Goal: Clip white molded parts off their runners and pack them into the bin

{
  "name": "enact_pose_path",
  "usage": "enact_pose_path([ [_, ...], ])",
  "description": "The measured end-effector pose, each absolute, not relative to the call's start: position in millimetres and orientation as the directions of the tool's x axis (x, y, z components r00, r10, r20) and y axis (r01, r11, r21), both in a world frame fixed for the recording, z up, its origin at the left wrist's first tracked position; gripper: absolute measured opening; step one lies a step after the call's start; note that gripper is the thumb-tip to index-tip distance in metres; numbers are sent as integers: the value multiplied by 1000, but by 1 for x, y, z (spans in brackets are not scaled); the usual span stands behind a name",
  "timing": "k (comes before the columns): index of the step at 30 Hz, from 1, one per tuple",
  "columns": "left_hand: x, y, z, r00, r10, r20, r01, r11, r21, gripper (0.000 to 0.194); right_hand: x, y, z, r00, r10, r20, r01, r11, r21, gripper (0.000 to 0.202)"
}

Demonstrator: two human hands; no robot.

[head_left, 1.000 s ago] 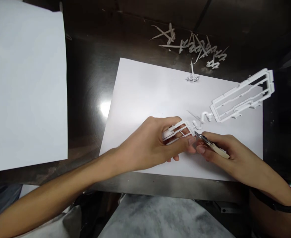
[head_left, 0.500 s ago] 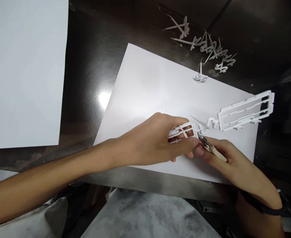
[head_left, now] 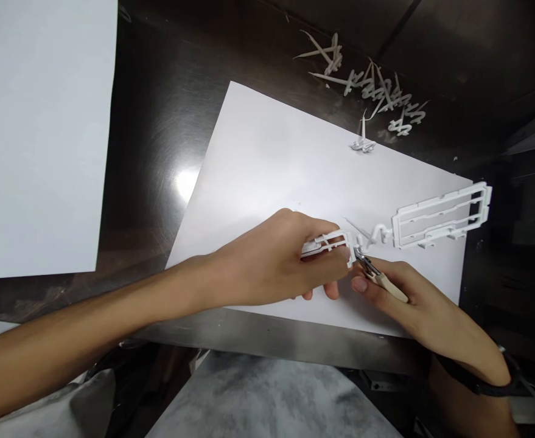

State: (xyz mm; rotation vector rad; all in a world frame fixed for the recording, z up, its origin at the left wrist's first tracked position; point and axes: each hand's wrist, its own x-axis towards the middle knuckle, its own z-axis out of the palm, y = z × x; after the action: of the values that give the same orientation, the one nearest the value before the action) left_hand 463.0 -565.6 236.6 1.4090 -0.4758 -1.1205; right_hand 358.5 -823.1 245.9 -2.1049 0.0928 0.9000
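Note:
Between thumb and fingers, my left hand point(head_left: 279, 258) grips one frame of a white plastic part. A curved runner joins that frame to a second white rectangular frame point(head_left: 440, 219), which sticks out to the right above the paper. My right hand point(head_left: 413, 298) is closed around nippers point(head_left: 383, 283) with light-coloured handles. The metal tips of the nippers touch or nearly touch the runner at the end of the held frame; whether the jaws are closed is too small to tell. A thin white sprue points up and left from the runner.
A white sheet point(head_left: 267, 152) lies under my hands on the dark metal table point(head_left: 167, 79). One small white sprue point(head_left: 363, 145) stands at its top edge. Several sprue pieces point(head_left: 381, 88) are scattered beyond it. Another white sheet point(head_left: 39, 134) is at the left.
The view has shifted slightly, moving everything a little left. The held frame has tilted between my left fingers, and the far frame sits slightly lower. Both hands keep their holds.

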Motion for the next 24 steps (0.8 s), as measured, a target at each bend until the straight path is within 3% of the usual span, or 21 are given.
enact_pose_path([
  [4, 460, -567, 236, 433, -819, -377, 356, -229, 906, 20, 356, -824, 248, 743, 222, -631, -382, -633, -673, 38],
  [8, 460, -568, 238, 438, -812, -386, 374, -225, 900, 22, 355, -825, 251, 747, 202, -634, -399, -627, -670, 17],
  [18, 464, -566, 232, 439, -834, -335, 287, -224, 932, 27, 358, -816, 249, 747, 230, -624, -328, -689, -646, 42],
  [24, 463, -566, 229, 426, -850, -310, 283, -200, 938, 27, 357, -814, 252, 750, 227, -621, -343, -669, -659, 33],
])
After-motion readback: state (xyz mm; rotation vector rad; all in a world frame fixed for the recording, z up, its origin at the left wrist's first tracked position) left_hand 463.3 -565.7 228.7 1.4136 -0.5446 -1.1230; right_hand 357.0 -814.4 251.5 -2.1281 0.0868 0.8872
